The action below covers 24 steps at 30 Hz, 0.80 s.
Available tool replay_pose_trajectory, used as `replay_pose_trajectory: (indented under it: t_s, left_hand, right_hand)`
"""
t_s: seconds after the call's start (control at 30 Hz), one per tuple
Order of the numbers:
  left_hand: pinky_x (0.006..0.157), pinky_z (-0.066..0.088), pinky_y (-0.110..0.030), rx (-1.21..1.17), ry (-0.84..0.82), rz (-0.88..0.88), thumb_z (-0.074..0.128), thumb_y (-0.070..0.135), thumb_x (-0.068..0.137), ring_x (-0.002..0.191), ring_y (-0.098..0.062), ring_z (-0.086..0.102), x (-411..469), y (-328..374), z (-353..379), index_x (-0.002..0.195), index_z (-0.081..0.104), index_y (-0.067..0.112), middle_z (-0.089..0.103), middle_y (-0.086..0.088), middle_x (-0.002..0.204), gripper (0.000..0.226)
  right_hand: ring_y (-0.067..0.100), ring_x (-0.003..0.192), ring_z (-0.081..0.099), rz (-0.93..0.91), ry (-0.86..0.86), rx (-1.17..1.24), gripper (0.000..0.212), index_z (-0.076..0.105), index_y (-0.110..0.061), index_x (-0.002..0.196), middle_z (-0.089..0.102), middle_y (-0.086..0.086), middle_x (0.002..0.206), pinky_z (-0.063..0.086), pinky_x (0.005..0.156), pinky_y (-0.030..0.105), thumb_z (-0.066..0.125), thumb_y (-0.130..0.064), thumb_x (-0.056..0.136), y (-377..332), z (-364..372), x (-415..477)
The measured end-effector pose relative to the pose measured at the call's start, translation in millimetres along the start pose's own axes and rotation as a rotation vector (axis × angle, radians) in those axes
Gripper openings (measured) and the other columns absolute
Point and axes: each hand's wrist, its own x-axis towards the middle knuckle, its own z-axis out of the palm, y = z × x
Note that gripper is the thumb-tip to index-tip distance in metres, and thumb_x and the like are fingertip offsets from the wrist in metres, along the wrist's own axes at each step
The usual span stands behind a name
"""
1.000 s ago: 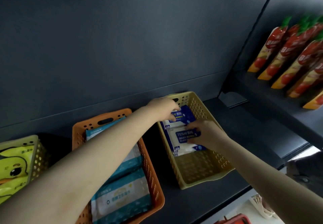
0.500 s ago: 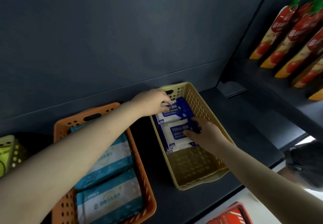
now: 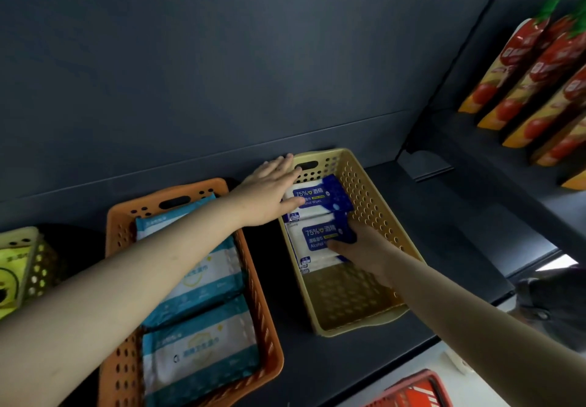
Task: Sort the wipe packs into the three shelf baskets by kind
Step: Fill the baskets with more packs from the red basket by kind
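Rear pack (image 3: 320,199), under flat, straight-fingered left grip (image 3: 269,192); front pack (image 3: 315,238), end pinched by right grip (image 3: 360,248). Probably light, soft, slick film; take by short ends.

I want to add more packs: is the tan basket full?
Not full. The alcohol packs fill only the far half of the basket; its near half shows bare floor.

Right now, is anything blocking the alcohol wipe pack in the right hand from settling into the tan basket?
Nothing visible does. The right hand holds the wipe pack already inside the tan basket, just in front of a second pack partly under the flat left hand.
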Motion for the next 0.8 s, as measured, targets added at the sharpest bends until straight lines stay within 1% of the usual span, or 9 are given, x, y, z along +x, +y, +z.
replay_pose_trajectory:
  t_s: [0.1,0.2,0.27,0.33,0.37,0.43,0.53,0.67,0.8]
  left_hand:
    - [0.113,-0.011,-0.026,0.027,0.004,0.013,0.025,0.056,0.098,0.146,-0.012,-0.016,-1.3,-3.7,0.3,0.154,-0.001,0.022,-0.019,0.0,0.159,0.07]
    - [0.113,-0.011,-0.026,0.051,0.001,0.031,0.023,0.055,0.099,0.146,-0.012,-0.016,-2.1,-6.3,-0.5,0.154,-0.001,0.022,-0.019,0.0,0.159,0.068]
    - [0.114,-0.011,-0.026,0.057,0.001,0.035,0.022,0.053,0.1,0.146,-0.012,-0.016,-2.2,-6.7,-0.7,0.154,-0.001,0.021,-0.019,-0.001,0.159,0.067]
    - [0.113,-0.012,-0.025,0.05,-0.004,0.034,0.022,0.053,0.1,0.146,-0.011,-0.016,-2.0,-6.4,-0.9,0.153,-0.002,0.021,-0.02,-0.001,0.158,0.067]
    - [0.113,-0.012,-0.025,0.047,-0.008,0.031,0.022,0.053,0.1,0.145,-0.011,-0.017,-2.1,-6.2,-0.8,0.153,-0.002,0.021,-0.02,-0.001,0.158,0.067]
    - [0.114,-0.012,-0.026,0.048,-0.015,0.028,0.022,0.053,0.1,0.145,-0.011,-0.018,-1.9,-6.6,-0.1,0.153,-0.003,0.021,-0.021,0.0,0.158,0.067]
    - [0.115,-0.012,-0.027,0.042,-0.015,0.03,0.022,0.054,0.099,0.145,-0.011,-0.018,-0.8,-8.4,1.3,0.153,-0.003,0.021,-0.021,0.0,0.158,0.068]
    - [0.115,-0.013,-0.026,0.036,-0.006,0.033,0.023,0.054,0.099,0.145,-0.011,-0.018,0.1,-8.8,2.9,0.153,-0.002,0.021,-0.021,0.0,0.158,0.068]
    - [0.117,-0.012,-0.028,0.028,-0.006,0.038,0.022,0.055,0.099,0.145,-0.011,-0.019,0.3,-9.1,3.6,0.153,-0.001,0.021,-0.021,0.0,0.158,0.068]
  right_hand:
    - [0.02,0.105,0.059,0.022,-0.027,0.019,0.03,0.054,-0.022,0.123,0.063,0.001,0.117,0.046,0.095,0.037,0.059,-0.028,0.094,-0.7,-1.6,-1.4]
    - [0.019,0.099,0.06,0.035,0.06,0.032,0.03,0.051,-0.017,0.124,0.062,0.005,0.118,0.046,0.083,0.032,0.05,-0.033,0.098,-5.8,-6.1,-1.1]
    - [0.018,0.092,0.059,0.007,0.139,-0.024,0.033,0.051,-0.014,0.125,0.062,0.005,0.111,0.046,0.076,0.03,0.045,-0.035,0.1,-14.2,-11.3,-0.5]
    - [0.018,0.087,0.058,0.004,0.136,-0.096,0.038,0.052,-0.012,0.126,0.06,0.004,0.101,0.045,0.073,0.03,0.038,-0.038,0.102,-25.1,-16.7,-1.2]
    - [0.02,0.091,0.058,0.029,0.101,-0.142,0.042,0.051,-0.01,0.127,0.061,0.006,0.103,0.045,0.077,0.031,0.035,-0.041,0.102,-30.6,-20.2,-1.6]
    - [0.025,0.108,0.058,0.086,0.001,-0.187,0.049,0.048,-0.01,0.13,0.06,0.011,0.119,0.041,0.084,0.033,0.029,-0.045,0.102,-40.8,-27.4,-3.9]
    - [0.025,0.118,0.054,0.08,-0.053,-0.117,0.047,0.045,-0.013,0.133,0.057,0.009,0.128,0.035,0.084,0.032,0.029,-0.045,0.102,-47.5,-35.9,-1.7]
    - [0.011,0.086,0.058,-0.011,-0.017,0.01,0.034,0.048,-0.018,0.126,0.062,-0.001,0.107,0.041,0.069,0.027,0.034,-0.039,0.103,-42.3,-28.8,18.6]
    - [0.008,0.078,0.056,-0.046,0.02,-0.033,0.022,0.049,-0.021,0.113,0.06,-0.002,0.095,0.041,0.062,0.024,0.037,-0.036,0.102,-34.1,-23.4,35.8]
